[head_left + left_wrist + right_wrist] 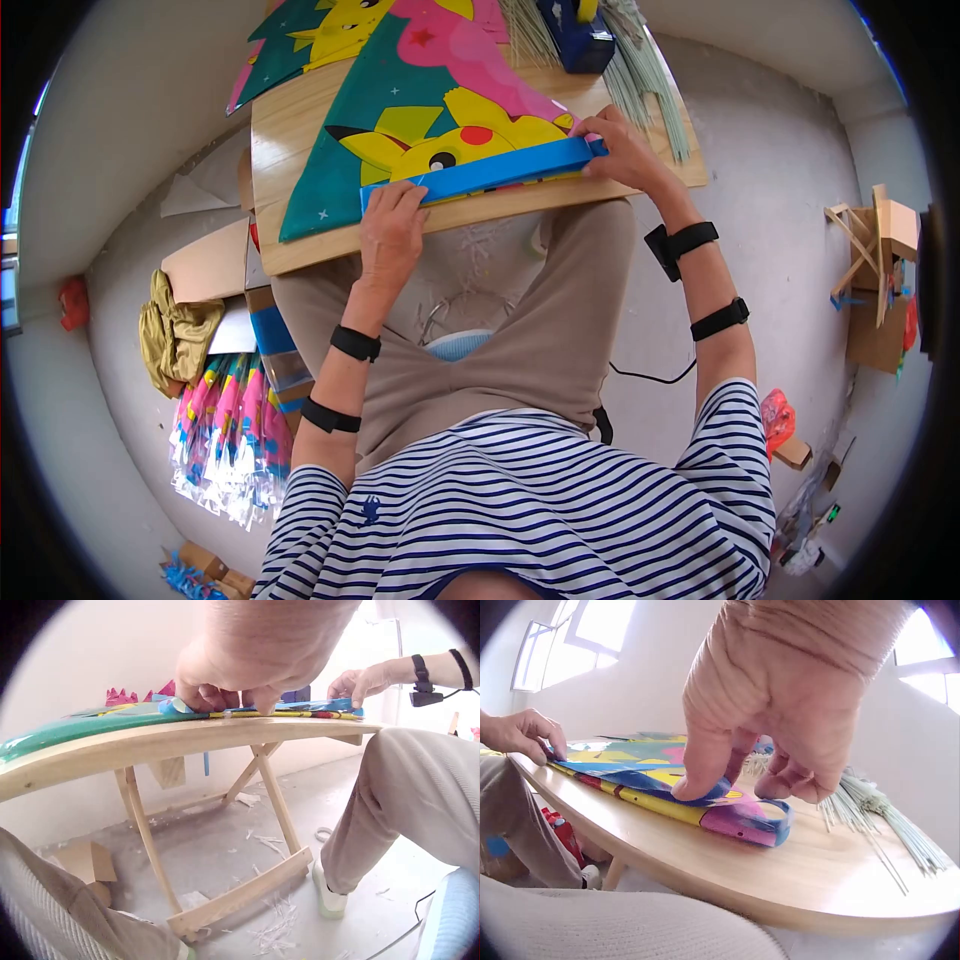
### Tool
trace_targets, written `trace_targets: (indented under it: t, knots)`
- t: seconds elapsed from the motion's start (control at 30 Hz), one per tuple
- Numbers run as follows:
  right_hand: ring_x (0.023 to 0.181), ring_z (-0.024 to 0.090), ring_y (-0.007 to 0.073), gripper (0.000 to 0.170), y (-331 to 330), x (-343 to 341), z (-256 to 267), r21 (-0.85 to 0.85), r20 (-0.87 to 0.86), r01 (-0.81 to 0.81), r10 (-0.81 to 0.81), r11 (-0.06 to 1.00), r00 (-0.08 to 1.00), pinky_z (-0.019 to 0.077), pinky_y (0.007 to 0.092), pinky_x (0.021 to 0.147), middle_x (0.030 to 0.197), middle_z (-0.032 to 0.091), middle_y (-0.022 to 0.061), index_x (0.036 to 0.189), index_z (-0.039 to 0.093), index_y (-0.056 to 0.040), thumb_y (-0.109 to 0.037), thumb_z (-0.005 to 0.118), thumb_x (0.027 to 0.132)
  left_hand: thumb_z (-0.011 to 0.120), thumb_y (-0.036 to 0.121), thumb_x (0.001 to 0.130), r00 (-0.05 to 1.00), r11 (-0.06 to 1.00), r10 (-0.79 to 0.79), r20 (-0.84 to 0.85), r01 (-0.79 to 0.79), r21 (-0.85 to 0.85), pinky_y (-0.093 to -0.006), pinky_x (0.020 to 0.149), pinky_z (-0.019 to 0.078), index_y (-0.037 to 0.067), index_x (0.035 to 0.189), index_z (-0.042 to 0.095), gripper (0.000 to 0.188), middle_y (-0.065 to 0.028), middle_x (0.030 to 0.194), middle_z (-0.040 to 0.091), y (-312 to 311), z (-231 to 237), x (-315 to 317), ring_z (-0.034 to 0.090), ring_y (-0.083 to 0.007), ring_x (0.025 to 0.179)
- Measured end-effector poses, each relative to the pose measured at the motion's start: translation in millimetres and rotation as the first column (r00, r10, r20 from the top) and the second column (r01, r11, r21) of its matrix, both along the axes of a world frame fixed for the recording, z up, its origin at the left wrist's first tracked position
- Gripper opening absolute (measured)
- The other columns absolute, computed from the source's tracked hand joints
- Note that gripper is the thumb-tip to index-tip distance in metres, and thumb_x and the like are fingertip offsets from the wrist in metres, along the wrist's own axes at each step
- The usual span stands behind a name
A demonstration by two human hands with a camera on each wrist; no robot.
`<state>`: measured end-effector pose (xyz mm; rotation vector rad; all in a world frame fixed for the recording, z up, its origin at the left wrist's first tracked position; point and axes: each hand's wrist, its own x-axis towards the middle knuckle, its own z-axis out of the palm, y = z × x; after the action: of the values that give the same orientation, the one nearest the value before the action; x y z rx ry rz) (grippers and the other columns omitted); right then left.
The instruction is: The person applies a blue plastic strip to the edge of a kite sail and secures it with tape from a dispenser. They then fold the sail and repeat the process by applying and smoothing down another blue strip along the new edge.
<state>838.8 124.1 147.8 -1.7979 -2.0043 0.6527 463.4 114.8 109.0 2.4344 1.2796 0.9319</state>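
A printed plastic sheet (335,165), green and pink with a yellow cartoon figure, lies on the wooden table. Along its near edge runs a long strip of blue tape (500,169). My left hand (391,230) pinches the strip's left end with bent fingers close over the tabletop. At the other end my right hand (628,155) grips the tape between thumb and fingers. The right wrist view shows the tape end (781,825) curling in a loop past the sheet's pink corner. In the left wrist view, the left fingertips (206,699) are right at the strip.
Beyond the sheet lie more printed sheets (335,35), a dark blue tape dispenser (578,40) and bundles of thin pale sticks (640,75). The table edge (480,212) sits over the person's knees. Finished-looking printed pieces (235,420) hang at the left by cardboard (210,262).
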Motion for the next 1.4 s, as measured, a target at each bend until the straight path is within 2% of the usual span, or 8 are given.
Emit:
trace_targets:
  t: [0.17, 0.47, 0.67, 0.77, 0.87, 0.97, 1.17, 1.4]
  knots:
    - [0.102, 0.062, 0.0348, 0.051, -3.7, -14.1, 11.6, -0.029, 0.078, 0.074, -0.071, 0.997, 0.994, 0.0507, 0.0411, 0.091, 0.105, 0.059, 0.0123, 0.113, 0.07, -0.0127, -0.004, 0.081, 0.064, 0.073, -0.001, 0.077, 1.0, 1.0, 0.019, 0.011, -0.019, -0.011, -0.0423, 0.09, 0.0497, 0.003, 0.107, 0.069, 0.031, -0.0122, 0.11, 0.064, 0.7, 0.4, 0.3, 0.059, -0.0339, 0.104]
    - [0.105, 0.064, 0.0309, 0.056, -2.1, -13.8, -0.9, -0.011, 0.14, 0.036, -0.034, 0.999, 0.99, 0.0509, 0.0397, 0.094, 0.108, 0.065, 0.0128, 0.122, 0.066, -0.0089, -0.001, 0.074, 0.067, 0.073, -0.001, 0.076, 0.999, 0.999, 0.032, 0.01, -0.032, -0.011, -0.042, 0.089, 0.0501, 0.003, 0.104, 0.07, 0.028, -0.0111, 0.108, 0.064, 0.5, -0.5, 1.8, 0.06, -0.0329, 0.103]
    - [0.101, 0.065, 0.0345, 0.061, -3.5, -9.8, 12.2, -0.035, 0.012, -0.043, 0.043, 0.998, 0.999, 0.0525, 0.0403, 0.09, 0.102, 0.068, 0.0141, 0.128, 0.064, -0.0075, -0.009, 0.078, 0.069, 0.074, 0.0, 0.077, 0.999, 0.999, 0.038, 0.018, -0.038, -0.019, -0.0422, 0.089, 0.0501, 0.004, 0.104, 0.07, 0.028, -0.011, 0.107, 0.064, -0.2, -0.2, 1.9, 0.06, -0.0331, 0.103]
    - [0.093, 0.068, 0.0343, 0.057, 0.3, -13.7, 29.8, -0.248, -0.086, 0.098, -0.123, 0.964, 0.989, 0.0538, 0.0393, 0.085, 0.097, 0.07, 0.0157, 0.13, 0.064, -0.0081, -0.016, 0.079, 0.076, 0.074, 0.0, 0.077, 0.999, 0.999, 0.039, 0.014, -0.038, -0.017, -0.0422, 0.089, 0.0501, 0.004, 0.103, 0.07, 0.027, -0.0109, 0.107, 0.064, 0.3, -0.7, 1.9, 0.059, -0.0331, 0.104]
    - [0.088, 0.07, 0.0336, 0.045, 7.5, -17.7, 21.2, -0.278, -0.164, 0.263, -0.316, 0.924, 0.935, 0.0542, 0.0386, 0.08, 0.094, 0.072, 0.0175, 0.126, 0.067, -0.0076, -0.02, 0.073, 0.084, 0.074, 0.0, 0.077, 0.999, 0.999, 0.038, 0.012, -0.038, -0.02, -0.0422, 0.089, 0.0501, 0.004, 0.103, 0.07, 0.027, -0.0108, 0.107, 0.064, 0.4, -0.8, 1.6, 0.059, -0.0331, 0.104]
    - [0.076, 0.063, 0.0223, 0.034, 11.9, -14.6, 1.7, -0.025, -0.097, 0.115, -0.117, 0.993, 0.988, 0.0517, 0.0349, 0.072, 0.084, 0.065, 0.0113, 0.122, 0.069, -0.0076, -0.015, 0.069, 0.088, 0.074, 0.0, 0.077, 0.999, 0.999, 0.041, 0.011, -0.04, -0.019, -0.0422, 0.089, 0.0501, 0.005, 0.103, 0.071, 0.027, -0.0107, 0.107, 0.065, 0.6, -1.9, 1.0, 0.059, -0.0329, 0.104]
    - [0.076, 0.064, 0.0209, 0.022, 14.2, -19.1, 3.4, -0.137, -0.01, 0.155, -0.157, 0.978, 0.987, 0.0547, 0.0355, 0.069, 0.085, 0.066, 0.0108, 0.108, 0.072, -0.0063, -0.012, 0.069, 0.087, 0.073, 0.0, 0.077, 0.999, 0.999, 0.043, 0.014, -0.043, -0.017, -0.0418, 0.089, 0.05, 0.004, 0.103, 0.07, 0.027, -0.0104, 0.107, 0.065, 0.6, -2.5, 1.9, 0.06, -0.0325, 0.103]
    - [0.07, 0.064, 0.0153, 0.021, 13.3, -29.8, -0.4, -0.199, -0.097, 0.33, -0.354, 0.923, 0.93, 0.0553, 0.0318, 0.054, 0.075, 0.061, 0.0065, 0.098, 0.073, -0.0052, 0.002, 0.072, 0.078, 0.072, 0.0, 0.079, 0.999, 0.999, 0.039, 0.019, -0.039, -0.033, -0.0415, 0.09, 0.0499, 0.004, 0.104, 0.071, 0.025, -0.0113, 0.107, 0.065, 0.9, -1.6, 0.8, 0.06, -0.0331, 0.103]
